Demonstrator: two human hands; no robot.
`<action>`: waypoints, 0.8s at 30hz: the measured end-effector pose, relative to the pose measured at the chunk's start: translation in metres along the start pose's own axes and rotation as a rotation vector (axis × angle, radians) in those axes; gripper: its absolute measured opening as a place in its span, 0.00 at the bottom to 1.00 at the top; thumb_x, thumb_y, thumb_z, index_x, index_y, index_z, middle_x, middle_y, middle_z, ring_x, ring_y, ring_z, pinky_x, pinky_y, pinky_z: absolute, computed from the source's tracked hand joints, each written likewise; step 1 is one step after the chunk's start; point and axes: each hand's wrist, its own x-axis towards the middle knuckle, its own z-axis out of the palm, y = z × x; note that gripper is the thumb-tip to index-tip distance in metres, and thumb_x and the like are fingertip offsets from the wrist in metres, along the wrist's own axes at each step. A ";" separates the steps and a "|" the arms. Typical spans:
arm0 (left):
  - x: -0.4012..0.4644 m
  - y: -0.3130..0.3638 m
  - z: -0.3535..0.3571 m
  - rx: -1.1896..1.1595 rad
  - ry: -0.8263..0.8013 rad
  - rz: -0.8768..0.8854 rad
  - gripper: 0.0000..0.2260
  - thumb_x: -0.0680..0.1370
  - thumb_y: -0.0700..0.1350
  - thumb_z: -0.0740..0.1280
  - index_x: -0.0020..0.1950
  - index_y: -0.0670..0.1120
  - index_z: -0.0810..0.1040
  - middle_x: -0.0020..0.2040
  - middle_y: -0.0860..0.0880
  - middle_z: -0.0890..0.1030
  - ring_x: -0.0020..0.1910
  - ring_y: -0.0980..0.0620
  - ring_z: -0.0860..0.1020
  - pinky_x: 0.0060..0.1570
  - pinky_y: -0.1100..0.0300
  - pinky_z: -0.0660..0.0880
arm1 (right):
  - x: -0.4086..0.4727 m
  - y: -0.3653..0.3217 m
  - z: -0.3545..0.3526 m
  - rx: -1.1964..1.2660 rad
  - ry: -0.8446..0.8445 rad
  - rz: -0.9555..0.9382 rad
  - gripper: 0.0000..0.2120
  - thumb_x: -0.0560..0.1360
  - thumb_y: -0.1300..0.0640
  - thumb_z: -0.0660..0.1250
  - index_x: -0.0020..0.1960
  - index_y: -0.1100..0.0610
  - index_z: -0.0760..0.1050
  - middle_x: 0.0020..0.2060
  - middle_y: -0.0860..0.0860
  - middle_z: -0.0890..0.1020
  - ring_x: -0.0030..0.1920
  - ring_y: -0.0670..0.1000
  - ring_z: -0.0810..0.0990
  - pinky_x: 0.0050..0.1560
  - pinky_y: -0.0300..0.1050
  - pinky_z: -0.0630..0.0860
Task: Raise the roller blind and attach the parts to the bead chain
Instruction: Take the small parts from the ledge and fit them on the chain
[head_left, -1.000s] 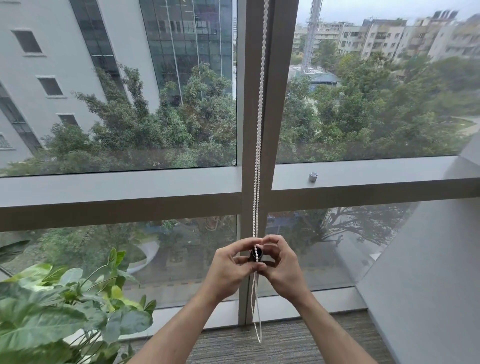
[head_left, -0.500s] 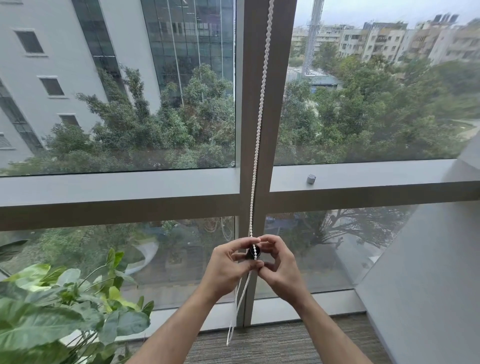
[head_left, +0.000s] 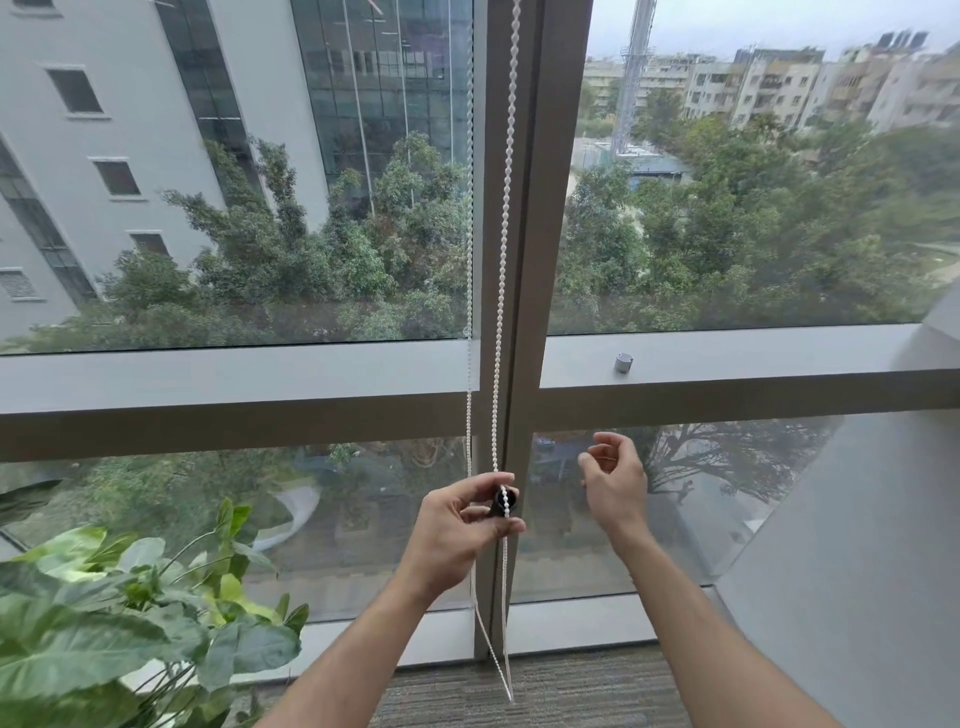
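At the far left a plant (head_left: 119, 618) fills the lower corner, with its leaves near the left forearm but apart from it. Above it, the window rail (head_left: 234, 374) runs across at mid height. The left hand (head_left: 457, 530) is low in front of the mullion (head_left: 524, 260); its grip is closed, thumb and fingers pinching a small black part (head_left: 505, 501) that sits on the chain (head_left: 503, 270). The chain is white and beaded, and it comes down from the top edge along the mullion as two strands, one thinner strand just to the left. Below the hand the strands hang loose and end in a narrow loop above the carpet (head_left: 571, 691). To the right, the right hand (head_left: 615, 480) is apart from the chain, with fingers curled half open and holding nothing. Further right a small grey knob (head_left: 623, 362) stands on the rail, and a grey wall (head_left: 857, 571) closes the right side.
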 end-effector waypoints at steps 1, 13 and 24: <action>0.001 0.000 0.001 -0.004 0.004 -0.003 0.20 0.65 0.38 0.80 0.52 0.57 0.85 0.48 0.50 0.87 0.47 0.53 0.84 0.54 0.59 0.79 | 0.007 -0.003 0.000 -0.040 0.033 -0.020 0.09 0.75 0.60 0.68 0.52 0.50 0.73 0.42 0.49 0.80 0.45 0.52 0.81 0.46 0.46 0.80; 0.007 0.003 0.013 0.019 0.021 -0.050 0.20 0.66 0.36 0.80 0.52 0.55 0.85 0.47 0.51 0.87 0.45 0.53 0.85 0.51 0.60 0.80 | 0.095 -0.041 -0.005 -0.315 0.140 -0.089 0.26 0.77 0.52 0.68 0.70 0.62 0.68 0.64 0.62 0.73 0.61 0.61 0.75 0.62 0.53 0.71; 0.009 0.007 0.014 0.046 -0.007 -0.076 0.20 0.64 0.44 0.81 0.54 0.58 0.84 0.49 0.51 0.87 0.48 0.48 0.85 0.58 0.48 0.80 | 0.142 -0.049 -0.005 -0.561 0.027 -0.035 0.13 0.75 0.52 0.68 0.55 0.60 0.78 0.56 0.63 0.80 0.59 0.63 0.76 0.57 0.53 0.72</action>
